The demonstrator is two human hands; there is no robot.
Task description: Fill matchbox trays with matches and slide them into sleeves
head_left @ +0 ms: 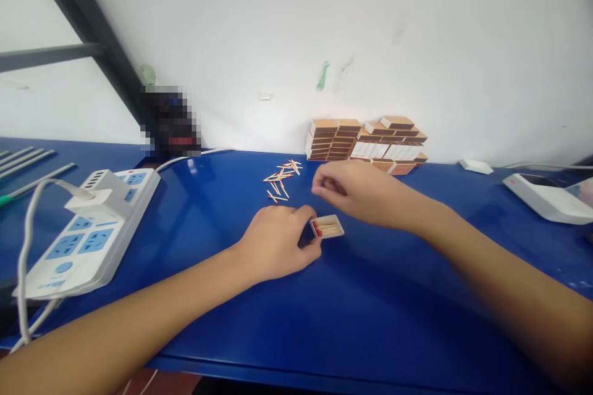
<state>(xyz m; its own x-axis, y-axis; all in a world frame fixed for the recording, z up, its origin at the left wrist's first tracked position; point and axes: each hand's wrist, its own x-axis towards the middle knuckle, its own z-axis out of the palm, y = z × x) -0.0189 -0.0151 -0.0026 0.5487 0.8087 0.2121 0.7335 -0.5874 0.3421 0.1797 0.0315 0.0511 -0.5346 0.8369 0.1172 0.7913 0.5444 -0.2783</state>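
Observation:
A small white matchbox tray (336,234) holds several red-tipped matches on the blue table. My left hand (282,241) grips the tray's left end between thumb and fingers. Just above and right of the tray is my right hand (354,191), its fingers curled together; whether anything is between the fingertips is hidden. Loose matches (281,179) lie scattered behind my left hand. Against the wall stand stacked matchboxes (333,141), with brown and white sides showing.
A white power strip (115,247) with a plugged-in charger (99,203) and cable lies at the left. White-grey rods (25,160) are at the far left. A white device (546,200) and a small white block (475,166) sit at the right.

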